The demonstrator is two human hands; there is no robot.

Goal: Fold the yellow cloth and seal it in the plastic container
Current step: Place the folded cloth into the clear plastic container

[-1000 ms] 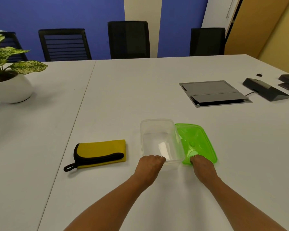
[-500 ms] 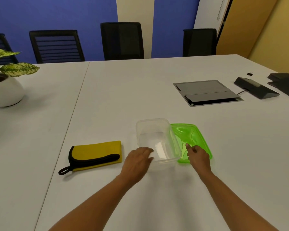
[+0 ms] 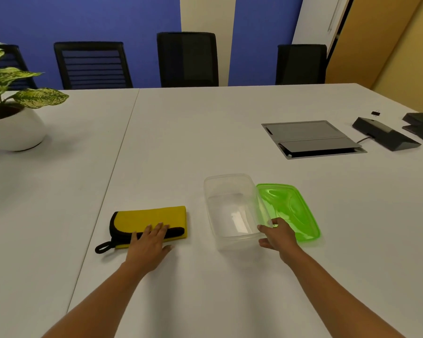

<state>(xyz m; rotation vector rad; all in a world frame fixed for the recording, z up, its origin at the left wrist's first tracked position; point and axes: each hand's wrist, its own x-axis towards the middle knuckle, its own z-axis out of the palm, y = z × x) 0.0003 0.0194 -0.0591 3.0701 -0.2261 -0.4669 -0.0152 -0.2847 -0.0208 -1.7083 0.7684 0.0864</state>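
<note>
White table [image 3: 230,123], seen from the head view. Yellow cloth [image 3: 149,217] lies folded flat at about 8 o'clock of the view centre, black trim along its near edge, black loop [image 3: 104,247] sticking out at its 7 o'clock corner. Left hand [image 3: 148,245] rests palm down, fingers spread and flat, fingertips on the cloth's near black edge; hand released, not gripping. Cloth sits directly at 12 o'clock of that hand, touching it. Clear plastic container [image 3: 232,211], open and empty, stands at 3 o'clock of the cloth, a bare strip of table between them. Right hand [image 3: 277,237] is at the container's 5 o'clock corner, thumb and fingers curved around the corner wall; grasping the container lightly, as far as can be told. Green lid [image 3: 293,211] lies flat on the table at 3 o'clock of the container, its left edge tucked just beside or under the container rim; cannot tell which. Potted plant [image 3: 12,118] in a white bowl at far 10 o'clock. Grey floor-box hatch [image 3: 310,137] set in the table at 2 o'clock, black device [image 3: 386,136] beyond it.
</note>
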